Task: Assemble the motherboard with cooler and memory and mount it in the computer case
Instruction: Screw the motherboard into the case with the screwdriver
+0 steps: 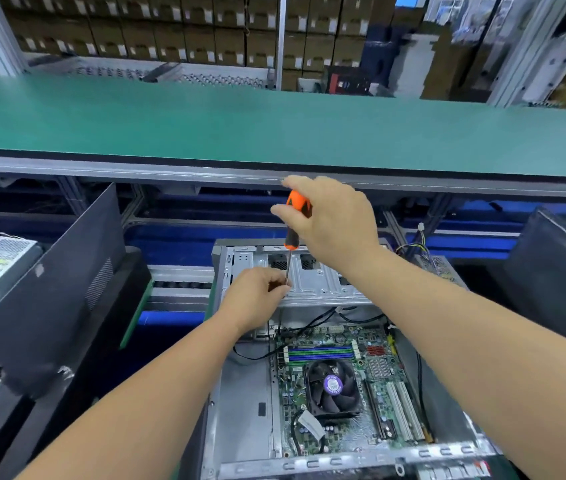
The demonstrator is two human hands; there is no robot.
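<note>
My right hand (330, 220) grips the orange-and-black screwdriver (296, 221) mid-frame; my left hand (257, 296) pinches its shaft. The green fan-cooled motherboard (343, 386) sits lower right inside the grey steel case (243, 403). I'd keep the shaft vertical, pressing gently.

Bright orange with black patches, that screwdriver handle (296, 219) is catching the eye against the flat teal-green table (274, 126). Down in the silver-grey case (243, 403), the motherboard (340, 386) is showing green, its memory slots (321, 353) striped blue and green, the black cooler fan (332, 388) wearing a purple centre label. Brown cartons (156, 29) are lining the back.
</note>
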